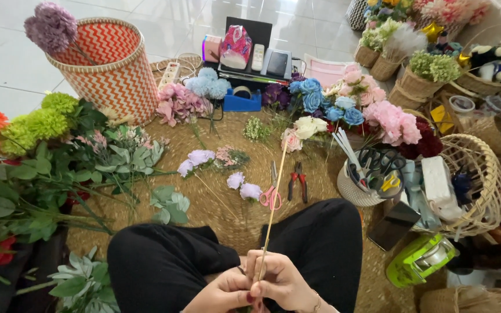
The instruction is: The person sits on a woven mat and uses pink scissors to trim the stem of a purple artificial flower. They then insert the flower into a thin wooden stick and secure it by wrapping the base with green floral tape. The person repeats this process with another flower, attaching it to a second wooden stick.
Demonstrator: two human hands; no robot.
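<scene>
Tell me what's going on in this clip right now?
A person sits cross-legged on a woven mat, both hands at their lap. The left hand and right hand pinch the bottom of a long thin stem whose pale flower head lies out among loose artificial flowers. Pink-handled scissors and red-handled pliers lie on the mat, untouched.

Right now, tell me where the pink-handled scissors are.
In the head view, the pink-handled scissors lie on the woven mat near centre, just left of the red-handled pliers, beyond the person's knees.
</scene>
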